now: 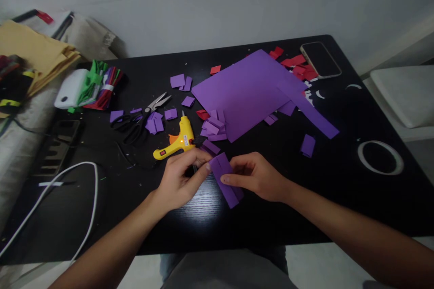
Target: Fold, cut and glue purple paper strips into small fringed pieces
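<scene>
Both my hands meet over the front middle of a black table point(339, 189). My left hand point(181, 178) and my right hand point(257, 176) pinch a folded purple foam strip point(226, 179) between thumbs and fingers, one on each side. A yellow glue gun point(176, 141) lies just behind my left hand, nozzle pointing right. A pile of small purple foam pieces point(213, 128) sits beyond the strip, at the near edge of a large purple foam sheet point(247, 92).
Black scissors point(142, 119) lie left of the glue gun among purple scraps. Rolled coloured foam sheets point(101, 83) and a white device point(69, 88) sit far left. Red scraps point(296, 65) and a phone point(320, 59) lie at the back right. A white cable point(68, 198) loops front left.
</scene>
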`<state>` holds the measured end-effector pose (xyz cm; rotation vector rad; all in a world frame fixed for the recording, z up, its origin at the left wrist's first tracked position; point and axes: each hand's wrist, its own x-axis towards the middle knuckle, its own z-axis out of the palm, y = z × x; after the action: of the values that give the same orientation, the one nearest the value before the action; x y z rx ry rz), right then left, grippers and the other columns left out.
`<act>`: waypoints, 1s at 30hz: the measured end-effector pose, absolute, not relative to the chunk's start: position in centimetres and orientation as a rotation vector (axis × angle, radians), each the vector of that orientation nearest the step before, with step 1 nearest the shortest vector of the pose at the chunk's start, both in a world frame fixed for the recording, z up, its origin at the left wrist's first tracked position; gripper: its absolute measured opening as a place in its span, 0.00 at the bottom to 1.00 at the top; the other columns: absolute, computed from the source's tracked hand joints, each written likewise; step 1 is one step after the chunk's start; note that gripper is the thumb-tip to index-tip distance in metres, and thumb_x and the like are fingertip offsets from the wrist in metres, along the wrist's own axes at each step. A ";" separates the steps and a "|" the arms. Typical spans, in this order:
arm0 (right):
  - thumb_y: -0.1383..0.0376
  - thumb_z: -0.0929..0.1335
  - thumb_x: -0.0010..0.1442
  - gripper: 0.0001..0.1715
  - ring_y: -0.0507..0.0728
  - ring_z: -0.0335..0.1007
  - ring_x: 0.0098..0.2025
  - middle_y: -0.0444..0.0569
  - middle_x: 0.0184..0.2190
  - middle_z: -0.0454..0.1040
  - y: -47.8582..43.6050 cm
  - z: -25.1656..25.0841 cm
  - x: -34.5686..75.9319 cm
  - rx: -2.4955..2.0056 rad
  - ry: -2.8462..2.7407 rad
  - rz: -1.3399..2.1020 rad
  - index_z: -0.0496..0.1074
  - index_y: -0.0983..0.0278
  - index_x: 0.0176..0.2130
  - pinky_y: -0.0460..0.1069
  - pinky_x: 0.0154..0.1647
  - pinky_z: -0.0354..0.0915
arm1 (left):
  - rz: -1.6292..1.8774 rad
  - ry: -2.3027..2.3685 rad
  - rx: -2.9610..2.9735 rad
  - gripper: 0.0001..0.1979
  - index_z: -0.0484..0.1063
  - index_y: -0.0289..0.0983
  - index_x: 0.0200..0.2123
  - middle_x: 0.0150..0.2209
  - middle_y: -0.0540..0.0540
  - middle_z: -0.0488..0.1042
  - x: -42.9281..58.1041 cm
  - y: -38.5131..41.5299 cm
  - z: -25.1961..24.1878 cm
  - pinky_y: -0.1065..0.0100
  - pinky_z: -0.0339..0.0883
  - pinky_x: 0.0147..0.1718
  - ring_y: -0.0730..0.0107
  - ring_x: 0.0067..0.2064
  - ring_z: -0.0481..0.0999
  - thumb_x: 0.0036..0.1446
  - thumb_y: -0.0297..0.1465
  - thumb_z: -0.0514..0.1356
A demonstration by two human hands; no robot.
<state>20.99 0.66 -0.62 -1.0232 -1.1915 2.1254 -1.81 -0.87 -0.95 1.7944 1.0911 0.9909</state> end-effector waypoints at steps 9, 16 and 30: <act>0.56 0.83 0.51 0.17 0.49 0.67 0.27 0.40 0.25 0.75 0.6 -0.8 20.9 -1.029 -1.201 2.081 0.80 0.63 0.29 0.47 0.31 0.64 | 0.936 1.028 1.784 0.05 0.76 0.37 0.44 0.31 0.48 0.76 -2.3 -0.7 -0.6 0.69 0.71 0.32 0.70 0.31 0.76 0.69 0.29 0.60; 0.52 0.82 0.51 0.24 0.48 0.55 0.24 0.37 0.20 0.64 0.4 -0.5 20.7 -1.071 -1.285 2.020 0.73 0.63 0.23 0.47 0.26 0.57 | 0.999 1.163 1.786 0.08 0.75 0.36 0.34 0.25 0.51 0.74 -1.6 -0.8 -0.4 0.72 0.68 0.27 0.74 0.25 0.73 0.68 0.30 0.63; 0.55 0.82 0.55 0.15 0.54 0.76 0.36 0.45 0.34 0.83 0.4 -1.4 20.8 -1.033 -0.976 1.984 0.84 0.60 0.37 0.50 0.43 0.72 | 0.933 1.086 1.683 0.06 0.74 0.36 0.41 0.29 0.48 0.76 -1.2 -1.0 -0.5 0.71 0.72 0.28 0.73 0.28 0.76 0.69 0.33 0.61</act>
<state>20.75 0.40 -1.37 -1.0325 -0.9762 1.9840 -1.23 -0.98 -0.48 1.6835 1.0863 0.9327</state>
